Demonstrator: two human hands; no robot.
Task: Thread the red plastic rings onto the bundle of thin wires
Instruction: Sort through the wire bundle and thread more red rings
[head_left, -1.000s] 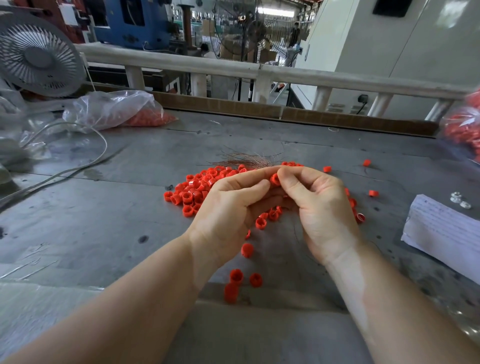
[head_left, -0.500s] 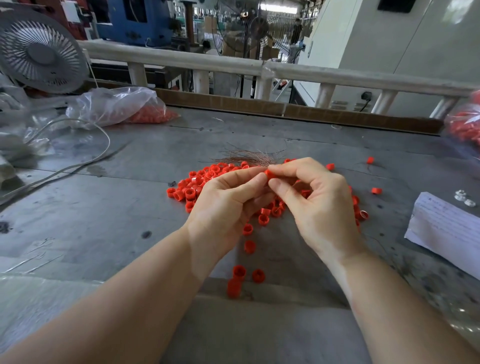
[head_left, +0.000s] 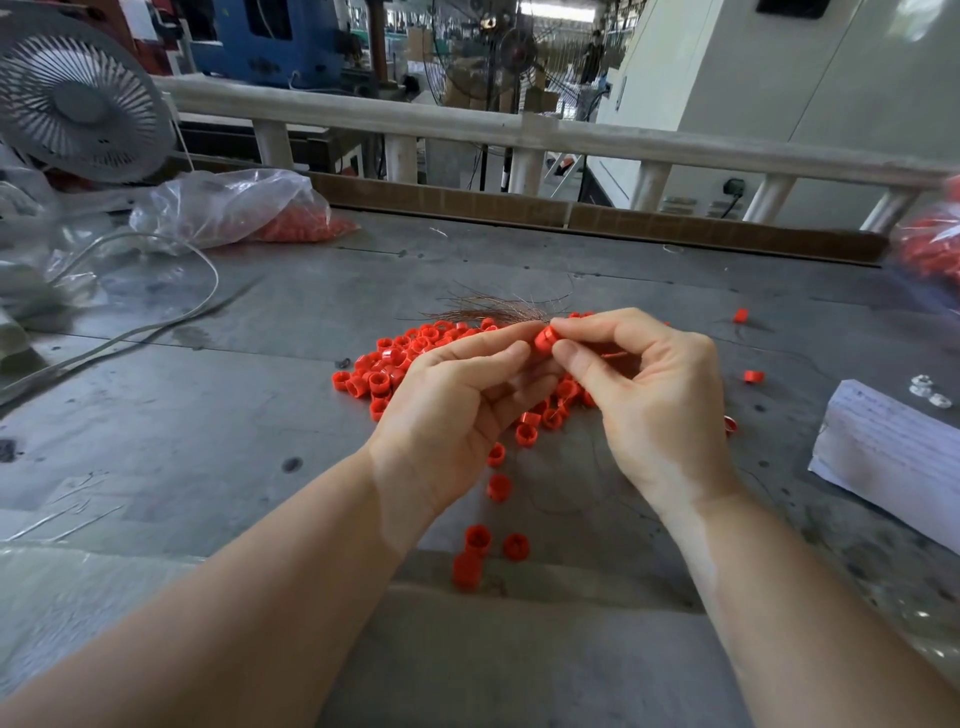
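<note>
We see a crumpled clear plastic bag (head_left: 228, 205) at far left of the grey metal worktable (head_left: 156, 415), with small red pieces heaped in its right end; a second clear bag of red pieces (head_left: 930, 244) is cut off by the right edge. At centre, our right hand (head_left: 654, 395) pinches one red plastic ring (head_left: 545, 340) between thumb and forefinger, the other fingers curled. Our left hand (head_left: 447, 410) has its thumb and forefinger pressed together just left of that ring (what they pinch we cannot tell). The bundle of thin coppery wires (head_left: 488, 312) fans out leftward just beyond the fingertips. A loose heap of red rings (head_left: 395, 364) lies on the table under and behind both hands, which hide part of it. A white electric fan (head_left: 78, 98) stands far left, and a folded white paper sheet (head_left: 893, 457) lies at right.
</note>
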